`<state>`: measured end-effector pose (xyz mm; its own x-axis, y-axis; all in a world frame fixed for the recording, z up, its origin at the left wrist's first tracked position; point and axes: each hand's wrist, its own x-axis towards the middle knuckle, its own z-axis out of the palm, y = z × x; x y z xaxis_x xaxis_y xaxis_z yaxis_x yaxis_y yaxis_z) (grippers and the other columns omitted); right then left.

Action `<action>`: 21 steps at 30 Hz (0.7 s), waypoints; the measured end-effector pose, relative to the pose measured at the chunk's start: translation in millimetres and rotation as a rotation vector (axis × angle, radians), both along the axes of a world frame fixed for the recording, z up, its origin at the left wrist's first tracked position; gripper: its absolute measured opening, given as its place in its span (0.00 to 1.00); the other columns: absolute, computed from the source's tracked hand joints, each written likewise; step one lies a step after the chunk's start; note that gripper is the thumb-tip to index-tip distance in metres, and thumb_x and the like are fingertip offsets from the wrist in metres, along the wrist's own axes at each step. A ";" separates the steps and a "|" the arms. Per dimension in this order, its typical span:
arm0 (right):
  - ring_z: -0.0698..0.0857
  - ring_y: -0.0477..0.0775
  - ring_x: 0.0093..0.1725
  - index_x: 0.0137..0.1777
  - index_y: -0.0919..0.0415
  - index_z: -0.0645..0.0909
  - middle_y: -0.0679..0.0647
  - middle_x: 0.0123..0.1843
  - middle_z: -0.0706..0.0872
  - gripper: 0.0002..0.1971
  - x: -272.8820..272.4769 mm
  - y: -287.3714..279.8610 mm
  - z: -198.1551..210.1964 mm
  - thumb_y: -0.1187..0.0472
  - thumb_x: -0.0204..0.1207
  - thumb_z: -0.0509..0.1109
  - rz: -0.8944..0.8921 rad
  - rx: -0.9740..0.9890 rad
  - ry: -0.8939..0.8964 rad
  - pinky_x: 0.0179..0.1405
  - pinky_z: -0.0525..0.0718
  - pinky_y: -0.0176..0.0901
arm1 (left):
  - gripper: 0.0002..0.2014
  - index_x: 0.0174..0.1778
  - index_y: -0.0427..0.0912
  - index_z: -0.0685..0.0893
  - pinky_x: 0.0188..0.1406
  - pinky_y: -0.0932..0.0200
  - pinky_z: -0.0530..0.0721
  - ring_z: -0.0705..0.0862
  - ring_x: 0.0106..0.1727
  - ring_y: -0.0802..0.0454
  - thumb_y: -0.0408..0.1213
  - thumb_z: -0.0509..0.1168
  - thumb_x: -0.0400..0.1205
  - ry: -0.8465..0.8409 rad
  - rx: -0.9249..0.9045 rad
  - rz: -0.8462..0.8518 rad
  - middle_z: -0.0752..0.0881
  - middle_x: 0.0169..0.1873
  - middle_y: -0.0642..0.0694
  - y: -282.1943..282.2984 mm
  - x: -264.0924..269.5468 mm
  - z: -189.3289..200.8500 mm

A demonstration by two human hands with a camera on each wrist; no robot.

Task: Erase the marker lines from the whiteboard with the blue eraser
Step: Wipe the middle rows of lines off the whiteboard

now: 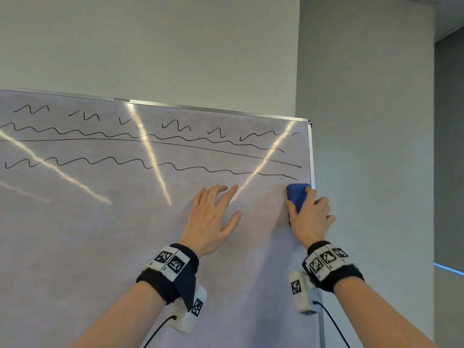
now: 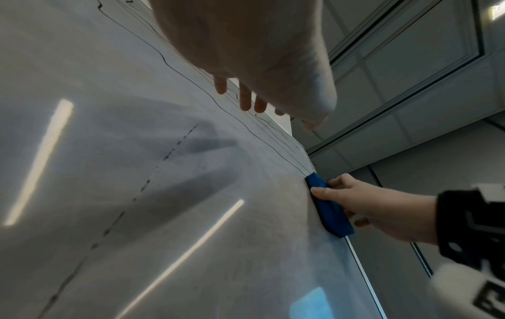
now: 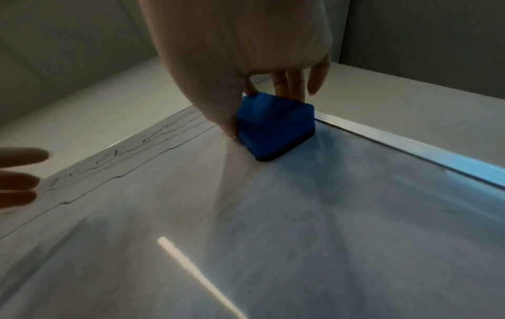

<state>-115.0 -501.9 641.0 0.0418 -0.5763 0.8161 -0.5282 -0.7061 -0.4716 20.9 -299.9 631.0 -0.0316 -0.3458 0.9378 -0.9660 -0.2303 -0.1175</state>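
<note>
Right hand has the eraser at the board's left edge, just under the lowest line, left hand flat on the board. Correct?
Not quite: the right hand holds the eraser at the board's right edge, as the head view shows. It sits just under the lowest line; left hand lies flat.

Black wristbands carry square-coded white tags, white camera pods, black cables.

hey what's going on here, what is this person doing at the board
A person is erasing a whiteboard. Their right hand grips a blue eraser pressed flat against the board near its right edge, just below the lowest wavy marker line. The left hand rests open on the board beside it, fingers spread. The black marker lines above, wavy rows, a long stroke and short squiggles, are unerased.
</note>
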 end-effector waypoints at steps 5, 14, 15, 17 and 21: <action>0.75 0.65 0.51 0.75 0.57 0.65 0.63 0.55 0.74 0.30 -0.7 6.0 -7.2 0.46 0.77 0.66 -0.039 0.009 0.034 0.48 0.68 0.54 | 0.28 0.78 0.46 0.69 0.69 0.43 0.72 0.72 0.64 0.47 0.55 0.52 0.84 -0.004 0.001 -0.009 0.75 0.64 0.43 -1.9 -1.5 1.4; 0.74 0.65 0.54 0.74 0.58 0.64 0.64 0.56 0.73 0.28 -9.7 -6.5 6.8 0.47 0.78 0.65 -0.007 -0.014 0.054 0.51 0.68 0.55 | 0.28 0.77 0.46 0.70 0.69 0.44 0.72 0.72 0.63 0.48 0.55 0.51 0.84 0.005 0.021 0.005 0.76 0.63 0.45 -1.8 1.3 -5.7; 0.74 0.65 0.54 0.74 0.58 0.64 0.64 0.57 0.73 0.28 -7.3 -6.4 15.4 0.47 0.78 0.64 -0.008 -0.020 0.051 0.52 0.68 0.55 | 0.28 0.77 0.46 0.70 0.69 0.44 0.72 0.72 0.63 0.48 0.55 0.52 0.84 0.006 0.016 0.005 0.76 0.63 0.45 -2.0 1.5 -4.9; 0.75 0.65 0.51 0.74 0.58 0.65 0.64 0.55 0.74 0.29 0.8 4.8 14.4 0.48 0.77 0.66 -0.002 -0.048 0.066 0.49 0.69 0.55 | 0.28 0.77 0.46 0.70 0.69 0.43 0.72 0.72 0.63 0.48 0.55 0.52 0.84 0.009 0.014 0.007 0.76 0.63 0.44 -3.2 1.0 -3.7; 0.76 0.63 0.38 0.70 0.63 0.72 0.62 0.43 0.75 0.33 20.6 32.5 -45.0 0.53 0.68 0.78 0.083 -0.312 0.176 0.35 0.71 0.52 | 0.28 0.77 0.45 0.70 0.67 0.45 0.73 0.72 0.61 0.48 0.54 0.52 0.83 0.005 0.012 0.001 0.76 0.63 0.44 -6.0 -3.7 -1.5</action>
<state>-94.4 -469.4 596.1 0.2334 -0.2892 0.9284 -0.5171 -0.8455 -0.1334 17.2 -305.8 629.5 -0.0267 -0.3569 0.9338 -0.9663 -0.2300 -0.1155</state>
